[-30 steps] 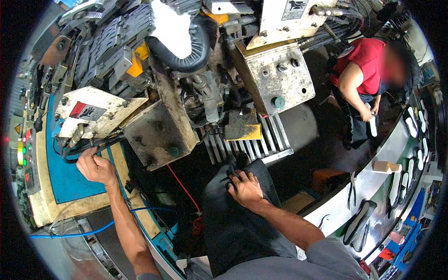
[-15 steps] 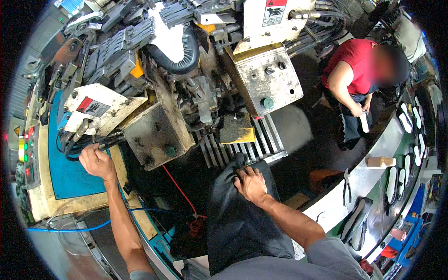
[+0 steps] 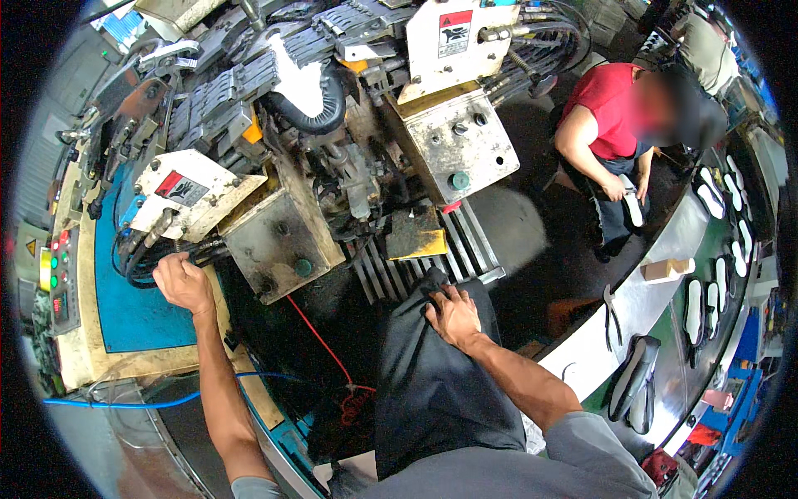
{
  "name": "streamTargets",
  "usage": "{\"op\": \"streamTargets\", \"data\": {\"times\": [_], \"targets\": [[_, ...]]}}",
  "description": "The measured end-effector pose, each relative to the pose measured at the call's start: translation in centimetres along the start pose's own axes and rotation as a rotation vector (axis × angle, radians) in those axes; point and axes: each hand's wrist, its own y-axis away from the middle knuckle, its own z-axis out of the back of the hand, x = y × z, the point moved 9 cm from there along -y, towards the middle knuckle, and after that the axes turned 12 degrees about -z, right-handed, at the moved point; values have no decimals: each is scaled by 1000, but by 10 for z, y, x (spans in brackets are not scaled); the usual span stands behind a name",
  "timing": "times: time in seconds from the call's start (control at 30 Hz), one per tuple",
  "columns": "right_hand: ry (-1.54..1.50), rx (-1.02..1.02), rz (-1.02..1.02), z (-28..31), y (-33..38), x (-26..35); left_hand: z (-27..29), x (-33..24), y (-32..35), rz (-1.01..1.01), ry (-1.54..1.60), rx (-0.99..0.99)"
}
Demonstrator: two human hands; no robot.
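Head view: apparently waiting at the machine (image 3: 345,179), resting the loosely spread right hand (image 3: 455,316) on black cloth (image 3: 440,399), curling the left hand (image 3: 184,284) at black hoses (image 3: 208,252), cannot tell whether with an empty grip, and probably needing the right hand lifted for two-handed handling.

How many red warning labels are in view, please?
2: one label on the left white plate, another label on the right white plate. Others may be hidden.

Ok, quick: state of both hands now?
Left hand: fingers curled near black flexible hoses; any grip cannot be told.
Right hand: open, resting on the black cloth trousers.
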Motion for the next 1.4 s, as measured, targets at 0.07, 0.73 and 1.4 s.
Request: {"op": "streamTargets", "data": {"times": [0.07, 0.73, 1.4], "targets": [[-20, -1, 18, -1, 1, 3, 0, -3, -2, -1, -6, -1], [-18, -85, 64, 5, 14, 17, 0, 0, -7, 85, 145, 151], [-174, -84, -1, 23, 24, -2, -116, -270, -117, 1350, 2104, 582]]}}
